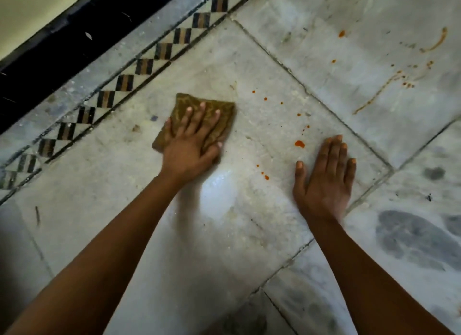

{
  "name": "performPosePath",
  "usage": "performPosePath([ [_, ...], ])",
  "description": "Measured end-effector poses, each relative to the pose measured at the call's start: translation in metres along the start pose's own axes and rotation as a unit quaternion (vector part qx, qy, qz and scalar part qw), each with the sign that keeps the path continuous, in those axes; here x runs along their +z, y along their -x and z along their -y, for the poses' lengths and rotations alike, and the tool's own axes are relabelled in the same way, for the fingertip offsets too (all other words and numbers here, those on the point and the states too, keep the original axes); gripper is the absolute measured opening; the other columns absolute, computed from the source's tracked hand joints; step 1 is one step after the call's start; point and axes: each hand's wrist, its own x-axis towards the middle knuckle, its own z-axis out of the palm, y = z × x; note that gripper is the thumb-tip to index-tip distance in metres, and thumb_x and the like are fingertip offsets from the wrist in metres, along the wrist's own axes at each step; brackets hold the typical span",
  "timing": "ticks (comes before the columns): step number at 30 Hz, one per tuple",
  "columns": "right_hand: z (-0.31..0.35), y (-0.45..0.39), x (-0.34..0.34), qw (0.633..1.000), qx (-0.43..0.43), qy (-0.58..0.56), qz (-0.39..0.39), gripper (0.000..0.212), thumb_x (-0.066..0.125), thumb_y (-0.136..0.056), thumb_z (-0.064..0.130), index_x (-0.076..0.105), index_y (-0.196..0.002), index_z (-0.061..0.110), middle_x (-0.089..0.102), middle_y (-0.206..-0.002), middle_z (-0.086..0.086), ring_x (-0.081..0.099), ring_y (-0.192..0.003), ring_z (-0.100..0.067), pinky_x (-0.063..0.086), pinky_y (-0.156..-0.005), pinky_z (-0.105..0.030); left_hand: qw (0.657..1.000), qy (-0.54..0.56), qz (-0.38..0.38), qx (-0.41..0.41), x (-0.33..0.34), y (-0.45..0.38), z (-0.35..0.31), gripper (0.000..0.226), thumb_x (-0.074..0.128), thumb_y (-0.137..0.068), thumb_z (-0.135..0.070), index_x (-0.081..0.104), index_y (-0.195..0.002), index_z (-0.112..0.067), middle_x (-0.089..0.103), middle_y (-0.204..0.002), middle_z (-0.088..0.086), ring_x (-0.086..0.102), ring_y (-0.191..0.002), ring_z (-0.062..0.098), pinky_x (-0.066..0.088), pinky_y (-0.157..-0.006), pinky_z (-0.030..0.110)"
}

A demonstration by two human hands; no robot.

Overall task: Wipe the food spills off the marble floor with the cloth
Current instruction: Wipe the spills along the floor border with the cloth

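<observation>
A folded brown cloth lies flat on the white marble floor. My left hand presses down on it with fingers spread. My right hand rests palm-down on the floor to the right, holding nothing. Between the two hands lie orange-red food drops; the biggest drop is just left of my right fingertips. A few more drops dot the slab right of the cloth. Orange-brown streaks and splatter mark the far slab at the upper right.
A checkered inlay border runs diagonally along the upper left, with a black skirting and pale wall behind it. Dark grout lines separate the slabs. Grey veining darkens the slab at the right.
</observation>
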Motion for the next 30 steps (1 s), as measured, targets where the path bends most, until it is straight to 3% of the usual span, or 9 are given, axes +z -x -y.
performPosePath([
  [5,-0.001,0.000,0.001,1.000,0.000,0.003,-0.006,0.073,0.019,-0.092,0.048,0.013,-0.148,0.001,0.012,-0.156,-0.017,0.010,-0.144,-0.027,0.001,-0.117,-0.040,0.987,-0.004,-0.016,-0.163,-0.011,-0.063,0.018,0.066,0.024,-0.088,-0.057,0.004,-0.148,-0.037,0.002,-0.159,-0.001,-0.002,-0.145,0.025,-0.005,-0.112,0.058],
  [8,0.000,-0.001,0.001,1.000,-0.002,-0.003,-0.006,0.073,0.020,-0.093,0.048,0.013,-0.148,0.001,0.012,-0.156,-0.017,0.009,-0.144,-0.026,0.000,-0.117,-0.039,0.981,0.012,-0.020,-0.191,-0.017,-0.116,-0.005,0.060,0.025,-0.095,-0.053,0.003,-0.148,-0.036,0.000,-0.159,0.001,-0.004,-0.145,0.028,-0.005,-0.111,0.061],
  [11,0.000,-0.001,0.001,1.000,-0.001,-0.004,-0.006,0.073,0.020,-0.093,0.049,0.012,-0.148,0.001,0.011,-0.156,-0.016,0.009,-0.144,-0.026,0.000,-0.117,-0.039,0.991,0.018,-0.012,-0.132,-0.013,-0.119,-0.033,0.057,0.026,-0.096,-0.050,0.007,-0.148,-0.037,0.001,-0.159,-0.002,-0.003,-0.146,0.027,-0.006,-0.112,0.060],
  [15,0.000,-0.001,0.000,1.000,0.004,-0.003,-0.005,0.073,0.021,-0.092,0.047,0.015,-0.147,0.000,0.015,-0.155,-0.018,0.014,-0.143,-0.029,0.002,-0.117,-0.040,1.000,-0.016,-0.012,0.000,0.001,-0.050,-0.030,0.063,0.018,-0.087,-0.058,0.011,-0.147,-0.039,0.005,-0.159,-0.005,0.001,-0.146,0.023,-0.003,-0.112,0.055],
  [18,0.001,-0.002,0.000,1.000,0.008,0.004,0.001,0.073,0.021,-0.093,0.048,0.014,-0.148,0.000,0.013,-0.155,-0.018,0.013,-0.144,-0.029,0.002,-0.117,-0.040,0.999,-0.020,-0.004,-0.028,-0.003,-0.035,0.001,0.068,0.018,-0.084,-0.059,0.009,-0.148,-0.038,0.005,-0.159,-0.003,0.001,-0.146,0.022,-0.004,-0.113,0.053],
  [21,0.000,-0.002,0.001,1.000,0.005,0.006,0.000,0.073,0.021,-0.093,0.048,0.014,-0.148,0.000,0.013,-0.156,-0.017,0.012,-0.144,-0.028,0.001,-0.117,-0.040,0.991,-0.011,-0.017,-0.129,-0.012,-0.077,0.011,0.065,0.022,-0.089,-0.057,0.004,-0.148,-0.037,0.001,-0.159,0.000,-0.002,-0.145,0.026,-0.007,-0.111,0.057],
  [24,0.000,-0.002,0.000,1.000,0.004,0.009,0.001,0.073,0.021,-0.093,0.048,0.013,-0.148,0.001,0.013,-0.155,-0.017,0.012,-0.144,-0.028,0.001,-0.117,-0.040,0.987,0.013,-0.015,-0.160,-0.016,-0.131,-0.015,0.061,0.024,-0.095,-0.054,0.000,-0.148,-0.036,-0.003,-0.159,0.003,-0.006,-0.145,0.029,-0.007,-0.111,0.061],
  [26,0.001,-0.002,0.001,1.000,0.004,0.009,0.002,0.073,0.021,-0.093,0.048,0.014,-0.147,0.000,0.013,-0.155,-0.018,0.012,-0.144,-0.029,0.003,-0.117,-0.041,0.990,0.004,-0.006,-0.138,-0.014,-0.147,-0.040,0.060,0.023,-0.096,-0.052,0.000,-0.148,-0.035,-0.003,-0.159,0.002,-0.005,-0.145,0.030,-0.008,-0.110,0.061],
  [30,0.001,-0.002,0.000,1.000,0.005,0.011,0.003,0.073,0.022,-0.092,0.047,0.018,-0.147,0.000,0.016,-0.154,-0.019,0.016,-0.143,-0.030,0.005,-0.117,-0.042,1.000,-0.009,-0.009,-0.003,0.000,-0.098,-0.064,0.061,0.021,-0.091,-0.054,0.008,-0.148,-0.038,0.003,-0.159,-0.004,0.001,-0.146,0.024,-0.005,-0.111,0.057],
])
